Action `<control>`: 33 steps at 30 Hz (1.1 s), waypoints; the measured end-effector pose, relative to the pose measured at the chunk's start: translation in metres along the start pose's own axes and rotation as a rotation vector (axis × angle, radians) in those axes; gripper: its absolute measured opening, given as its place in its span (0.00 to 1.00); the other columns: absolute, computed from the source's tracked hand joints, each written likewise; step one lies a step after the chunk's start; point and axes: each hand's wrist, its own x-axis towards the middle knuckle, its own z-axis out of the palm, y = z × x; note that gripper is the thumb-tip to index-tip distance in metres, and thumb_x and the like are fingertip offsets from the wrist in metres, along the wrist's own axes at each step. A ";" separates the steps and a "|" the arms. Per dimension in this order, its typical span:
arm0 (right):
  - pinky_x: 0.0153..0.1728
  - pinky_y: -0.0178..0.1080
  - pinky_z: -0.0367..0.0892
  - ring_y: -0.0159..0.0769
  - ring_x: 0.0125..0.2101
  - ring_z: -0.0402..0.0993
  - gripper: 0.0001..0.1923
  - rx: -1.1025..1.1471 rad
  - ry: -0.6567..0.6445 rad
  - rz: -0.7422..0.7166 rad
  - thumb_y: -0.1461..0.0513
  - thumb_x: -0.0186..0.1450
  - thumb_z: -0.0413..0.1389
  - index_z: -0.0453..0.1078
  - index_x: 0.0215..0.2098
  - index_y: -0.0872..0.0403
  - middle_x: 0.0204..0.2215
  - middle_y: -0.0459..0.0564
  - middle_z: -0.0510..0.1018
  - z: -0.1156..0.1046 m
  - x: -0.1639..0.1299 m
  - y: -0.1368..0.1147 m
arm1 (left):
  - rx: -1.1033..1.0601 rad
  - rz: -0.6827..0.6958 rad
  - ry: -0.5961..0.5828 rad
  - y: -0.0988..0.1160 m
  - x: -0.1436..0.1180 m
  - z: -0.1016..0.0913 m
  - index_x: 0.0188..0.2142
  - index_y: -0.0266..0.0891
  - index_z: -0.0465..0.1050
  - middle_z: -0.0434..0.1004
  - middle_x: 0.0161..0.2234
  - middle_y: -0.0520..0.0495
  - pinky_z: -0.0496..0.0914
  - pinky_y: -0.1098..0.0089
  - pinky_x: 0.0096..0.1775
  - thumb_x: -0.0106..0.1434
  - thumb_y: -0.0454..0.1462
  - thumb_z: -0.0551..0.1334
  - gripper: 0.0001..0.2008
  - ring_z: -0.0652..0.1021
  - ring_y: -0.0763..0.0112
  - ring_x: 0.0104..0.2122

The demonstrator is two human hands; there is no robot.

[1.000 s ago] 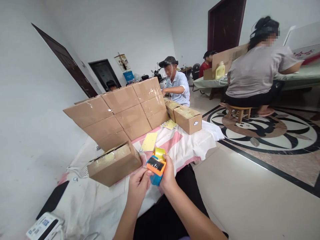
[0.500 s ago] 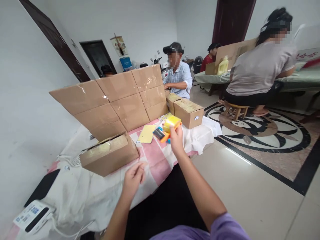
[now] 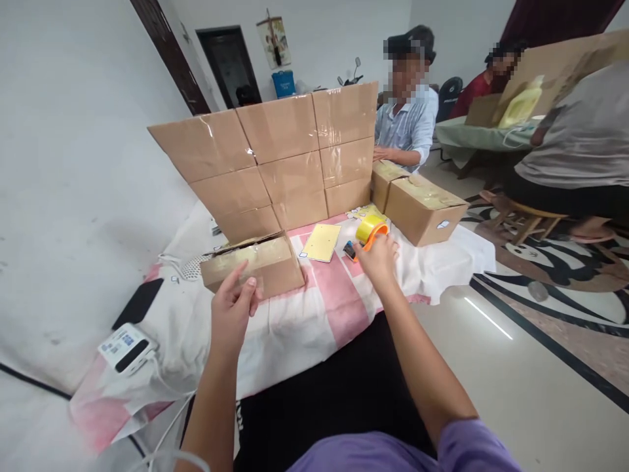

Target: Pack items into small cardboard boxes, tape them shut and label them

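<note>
My right hand [image 3: 379, 263] is closed around the near side of an orange tape dispenser [image 3: 376, 234] carrying a roll of yellow tape [image 3: 368, 227]. The dispenser's dark and blue end points left, low over the cloth. Part of its frame is hidden behind my fingers. My left hand [image 3: 234, 298] is raised in front of the left cardboard box [image 3: 275, 265], empty, with index finger and thumb apart. A pale yellow card [image 3: 321, 242] lies flat between the left box and the dispenser.
A tall cardboard panel [image 3: 289, 177] stands behind the card. Two joined boxes [image 3: 427, 204] sit at the right, a person [image 3: 407, 118] behind them. A white device [image 3: 128, 349] with a cable and a black pad [image 3: 139, 303] lie at left on the pink-and-white cloth [image 3: 339, 301].
The view has turned left and down. My right hand has lowered the tape dispenser nearer the cloth. My left hand has moved up to the left box and its fingers have spread.
</note>
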 end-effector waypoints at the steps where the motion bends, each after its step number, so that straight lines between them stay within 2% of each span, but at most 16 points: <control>1: 0.61 0.61 0.57 0.58 0.58 0.65 0.22 0.040 -0.033 -0.093 0.55 0.64 0.62 0.70 0.53 0.57 0.52 0.63 0.73 0.002 -0.015 -0.015 | 0.012 0.003 -0.004 0.000 -0.002 0.000 0.64 0.42 0.69 0.71 0.21 0.57 0.61 0.77 0.21 0.64 0.47 0.68 0.31 0.63 0.82 0.16; 3: 0.59 0.51 0.63 0.48 0.53 0.70 0.14 0.163 -0.182 -0.370 0.57 0.63 0.64 0.75 0.47 0.49 0.48 0.52 0.76 0.010 -0.045 -0.052 | 0.018 0.009 -0.021 0.000 -0.006 0.001 0.65 0.42 0.69 0.71 0.21 0.57 0.61 0.77 0.21 0.65 0.47 0.67 0.31 0.64 0.81 0.17; 5: 0.57 0.48 0.64 0.45 0.52 0.71 0.11 0.278 -0.319 -0.578 0.57 0.62 0.66 0.78 0.43 0.48 0.45 0.49 0.76 0.021 -0.069 -0.090 | 0.003 0.020 -0.047 -0.001 -0.008 0.003 0.65 0.41 0.68 0.70 0.21 0.57 0.61 0.77 0.21 0.65 0.48 0.67 0.31 0.64 0.81 0.17; 8: 0.55 0.49 0.63 0.45 0.50 0.70 0.02 0.335 -0.444 -0.722 0.61 0.64 0.64 0.79 0.35 0.50 0.43 0.50 0.74 0.029 -0.080 -0.132 | 0.029 -0.009 -0.059 -0.005 -0.010 0.002 0.66 0.41 0.66 0.73 0.23 0.56 0.61 0.76 0.20 0.64 0.50 0.66 0.34 0.63 0.80 0.16; 10: 0.55 0.48 0.62 0.43 0.49 0.69 0.06 0.359 -0.421 -0.755 0.65 0.65 0.61 0.79 0.31 0.50 0.41 0.49 0.74 0.026 -0.071 -0.145 | 0.153 -0.084 -0.024 -0.008 -0.009 -0.004 0.68 0.41 0.63 0.75 0.24 0.54 0.62 0.73 0.20 0.63 0.53 0.65 0.37 0.65 0.77 0.15; 12: 0.56 0.49 0.60 0.43 0.48 0.69 0.07 0.428 -0.325 -0.737 0.64 0.66 0.60 0.79 0.32 0.50 0.39 0.48 0.73 0.015 -0.054 -0.152 | 0.336 -0.128 0.063 -0.012 -0.005 -0.015 0.67 0.42 0.65 0.76 0.23 0.53 0.66 0.70 0.23 0.64 0.55 0.63 0.36 0.70 0.71 0.17; 14: 0.56 0.49 0.60 0.43 0.48 0.69 0.06 0.501 -0.274 -0.675 0.61 0.66 0.60 0.79 0.33 0.51 0.38 0.48 0.73 0.003 -0.033 -0.157 | 0.526 -0.065 0.196 -0.014 0.003 -0.026 0.62 0.41 0.71 0.78 0.24 0.50 0.72 0.64 0.31 0.66 0.55 0.60 0.31 0.77 0.63 0.25; 16: 0.53 0.47 0.62 0.41 0.45 0.70 0.06 0.545 -0.374 -0.620 0.60 0.63 0.60 0.78 0.31 0.53 0.37 0.48 0.75 -0.003 -0.013 -0.164 | 0.711 0.119 0.308 -0.015 0.016 -0.034 0.57 0.40 0.75 0.83 0.37 0.41 0.74 0.56 0.45 0.68 0.52 0.58 0.26 0.81 0.54 0.40; 17: 0.51 0.45 0.64 0.40 0.43 0.71 0.06 0.556 -0.463 -0.592 0.61 0.62 0.60 0.78 0.30 0.54 0.36 0.48 0.76 -0.003 -0.005 -0.168 | 0.810 0.229 0.312 -0.015 0.024 -0.036 0.58 0.39 0.74 0.83 0.46 0.37 0.72 0.52 0.52 0.68 0.51 0.58 0.26 0.80 0.50 0.49; 20: 0.45 0.41 0.66 0.36 0.37 0.72 0.07 0.485 -0.681 -0.531 0.61 0.61 0.59 0.76 0.28 0.56 0.31 0.48 0.78 0.010 0.010 -0.182 | 1.077 0.467 0.094 -0.016 0.048 -0.034 0.66 0.43 0.66 0.71 0.64 0.35 0.54 0.42 0.66 0.70 0.50 0.57 0.29 0.65 0.45 0.67; 23: 0.46 0.41 0.65 0.38 0.38 0.73 0.09 0.151 -0.678 -0.536 0.58 0.62 0.58 0.77 0.29 0.54 0.28 0.47 0.78 0.035 0.014 -0.192 | 1.199 0.434 -0.126 -0.018 0.062 -0.029 0.72 0.44 0.55 0.71 0.64 0.36 0.41 0.36 0.68 0.70 0.50 0.58 0.35 0.63 0.47 0.68; 26: 0.51 0.45 0.63 0.46 0.46 0.72 0.05 -0.105 -0.621 -0.504 0.60 0.60 0.61 0.79 0.29 0.52 0.31 0.49 0.79 0.067 0.007 -0.195 | 1.217 0.398 -0.152 -0.019 0.062 -0.025 0.74 0.46 0.49 0.72 0.63 0.36 0.39 0.33 0.67 0.71 0.48 0.57 0.36 0.66 0.48 0.67; 28: 0.53 0.48 0.61 0.51 0.51 0.68 0.02 -0.159 -0.580 -0.473 0.64 0.57 0.63 0.79 0.30 0.53 0.39 0.53 0.79 0.087 0.002 -0.194 | 1.239 0.397 -0.164 -0.018 0.057 -0.023 0.72 0.52 0.54 0.70 0.65 0.38 0.40 0.29 0.65 0.71 0.46 0.57 0.32 0.66 0.46 0.67; 29: 0.54 0.50 0.60 0.53 0.53 0.66 0.06 -0.182 -0.550 -0.456 0.66 0.55 0.65 0.79 0.33 0.54 0.44 0.56 0.78 0.094 0.001 -0.192 | 1.254 0.387 -0.173 -0.017 0.055 -0.021 0.70 0.54 0.59 0.70 0.65 0.39 0.41 0.27 0.64 0.71 0.44 0.57 0.29 0.66 0.44 0.67; 31: 0.57 0.52 0.58 0.55 0.57 0.62 0.24 -0.219 -0.466 -0.424 0.67 0.52 0.67 0.76 0.47 0.56 0.56 0.60 0.71 0.101 0.006 -0.188 | 1.271 0.364 -0.178 -0.015 0.051 -0.018 0.65 0.54 0.68 0.69 0.66 0.40 0.43 0.25 0.63 0.71 0.40 0.57 0.23 0.65 0.43 0.67; 33: 0.61 0.54 0.54 0.56 0.62 0.55 0.38 -0.191 -0.331 -0.360 0.68 0.53 0.67 0.66 0.61 0.56 0.64 0.64 0.61 0.098 0.023 -0.178 | 1.258 0.391 -0.182 -0.014 0.049 -0.016 0.61 0.52 0.72 0.67 0.67 0.41 0.42 0.26 0.64 0.71 0.38 0.57 0.21 0.64 0.45 0.68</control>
